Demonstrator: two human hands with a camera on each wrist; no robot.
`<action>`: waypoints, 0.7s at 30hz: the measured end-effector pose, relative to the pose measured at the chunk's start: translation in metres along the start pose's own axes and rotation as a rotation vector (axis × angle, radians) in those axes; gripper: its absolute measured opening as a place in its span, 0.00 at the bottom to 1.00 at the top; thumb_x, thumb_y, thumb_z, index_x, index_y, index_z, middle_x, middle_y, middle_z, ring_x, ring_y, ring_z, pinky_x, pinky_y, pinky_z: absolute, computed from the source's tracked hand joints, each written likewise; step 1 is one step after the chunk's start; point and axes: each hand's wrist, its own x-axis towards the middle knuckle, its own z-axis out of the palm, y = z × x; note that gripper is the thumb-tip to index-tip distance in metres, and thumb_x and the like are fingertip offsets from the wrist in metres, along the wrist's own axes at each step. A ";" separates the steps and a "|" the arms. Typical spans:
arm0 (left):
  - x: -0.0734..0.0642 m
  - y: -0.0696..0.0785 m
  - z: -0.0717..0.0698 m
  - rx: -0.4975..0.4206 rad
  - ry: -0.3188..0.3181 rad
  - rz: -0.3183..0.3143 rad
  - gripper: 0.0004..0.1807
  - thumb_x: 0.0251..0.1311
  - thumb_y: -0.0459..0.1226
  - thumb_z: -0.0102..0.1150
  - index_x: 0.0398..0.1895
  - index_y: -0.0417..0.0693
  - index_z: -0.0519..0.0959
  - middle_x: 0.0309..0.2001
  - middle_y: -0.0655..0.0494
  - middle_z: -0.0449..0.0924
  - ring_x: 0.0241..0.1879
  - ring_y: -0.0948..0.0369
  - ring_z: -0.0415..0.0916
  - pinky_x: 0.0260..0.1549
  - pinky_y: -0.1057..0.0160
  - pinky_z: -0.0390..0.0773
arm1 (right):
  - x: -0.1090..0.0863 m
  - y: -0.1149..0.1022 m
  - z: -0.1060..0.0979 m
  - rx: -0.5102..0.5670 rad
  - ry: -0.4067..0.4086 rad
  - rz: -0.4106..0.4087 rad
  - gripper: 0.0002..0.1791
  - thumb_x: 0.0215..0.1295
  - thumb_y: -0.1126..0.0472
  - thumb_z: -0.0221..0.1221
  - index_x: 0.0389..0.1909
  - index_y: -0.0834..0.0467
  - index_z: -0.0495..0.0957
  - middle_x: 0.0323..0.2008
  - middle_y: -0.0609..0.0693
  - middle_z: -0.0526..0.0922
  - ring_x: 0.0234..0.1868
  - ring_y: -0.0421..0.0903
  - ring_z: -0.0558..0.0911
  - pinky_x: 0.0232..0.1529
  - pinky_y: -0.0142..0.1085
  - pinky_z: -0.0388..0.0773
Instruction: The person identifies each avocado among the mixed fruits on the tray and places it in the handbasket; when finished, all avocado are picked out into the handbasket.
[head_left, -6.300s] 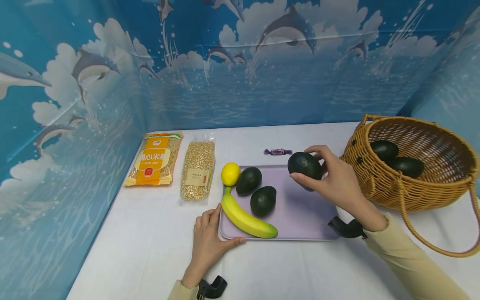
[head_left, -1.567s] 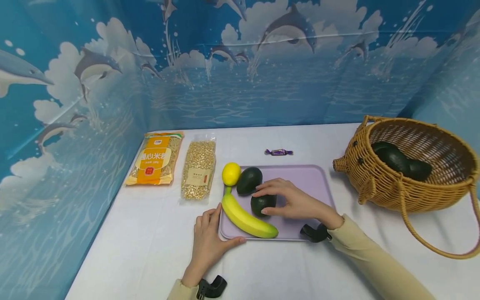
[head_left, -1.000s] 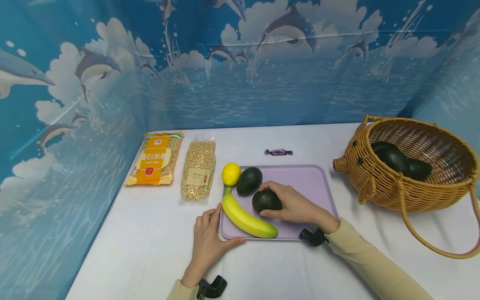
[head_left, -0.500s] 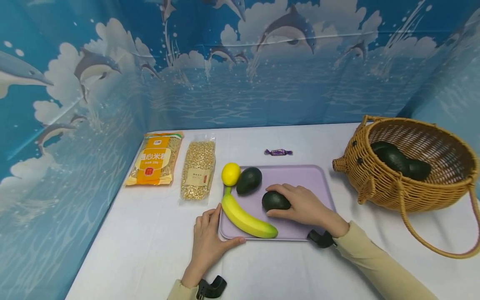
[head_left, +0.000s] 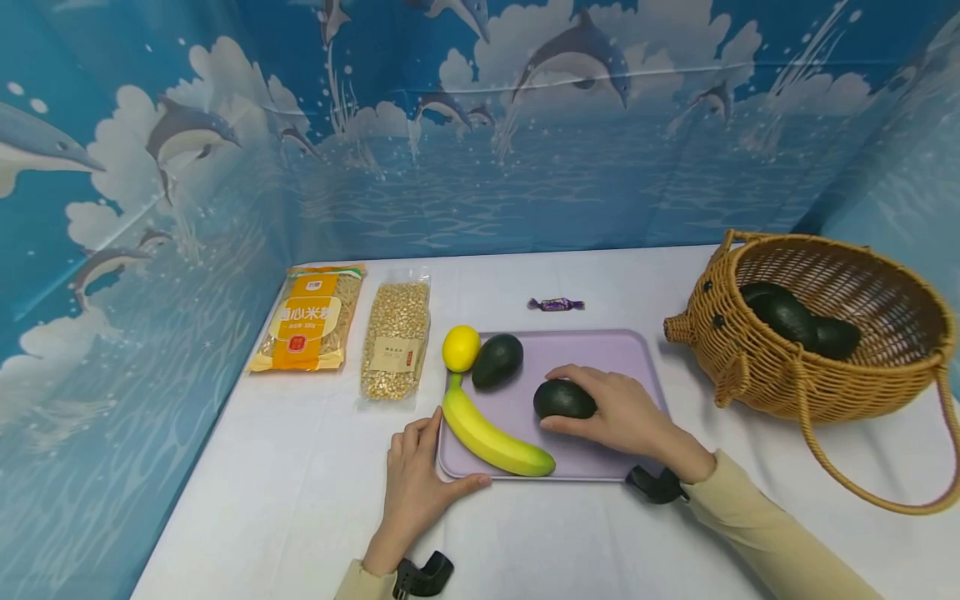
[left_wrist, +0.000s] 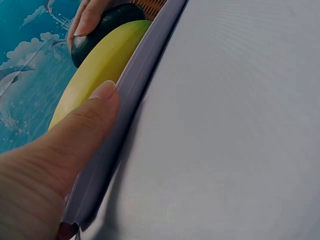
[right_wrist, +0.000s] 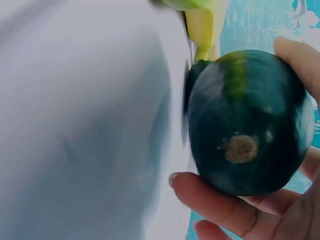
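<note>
My right hand grips a dark green avocado over the middle of the lilac tray, thumb on the near side and fingers on the far side. In the right wrist view this avocado shows a brown stem scar. Another avocado lies at the tray's upper left beside a yellow lemon. A banana slants along the lower left corner. My left hand rests at that corner with extended fingers, its thumb touching the tray's near rim, as the left wrist view also shows.
A wicker basket with avocados inside stands at the right, its handle hanging forward. A purple wrapped candy lies behind the tray. Two food packets, one orange-labelled and one of clear plastic, lie at the left.
The avocado held earliest is gone from my right hand, and the basket's avocados lie differently. My right hand has since gripped another avocado beside the banana and moved it right. My left hand stays put.
</note>
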 end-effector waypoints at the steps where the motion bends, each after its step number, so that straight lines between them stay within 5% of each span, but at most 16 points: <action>1: 0.000 0.000 0.000 0.000 0.000 -0.001 0.63 0.31 0.70 0.66 0.70 0.45 0.61 0.54 0.51 0.64 0.42 0.55 0.56 0.42 0.57 0.59 | 0.000 0.000 -0.002 0.004 0.012 -0.003 0.34 0.49 0.27 0.59 0.54 0.41 0.74 0.47 0.38 0.79 0.41 0.38 0.78 0.41 0.42 0.72; 21: 0.000 0.000 0.000 0.002 0.006 0.006 0.63 0.31 0.69 0.68 0.70 0.44 0.61 0.54 0.50 0.64 0.41 0.55 0.56 0.42 0.57 0.58 | -0.003 -0.006 -0.044 -0.034 0.278 -0.036 0.36 0.47 0.40 0.70 0.58 0.45 0.73 0.52 0.48 0.79 0.43 0.47 0.80 0.35 0.46 0.75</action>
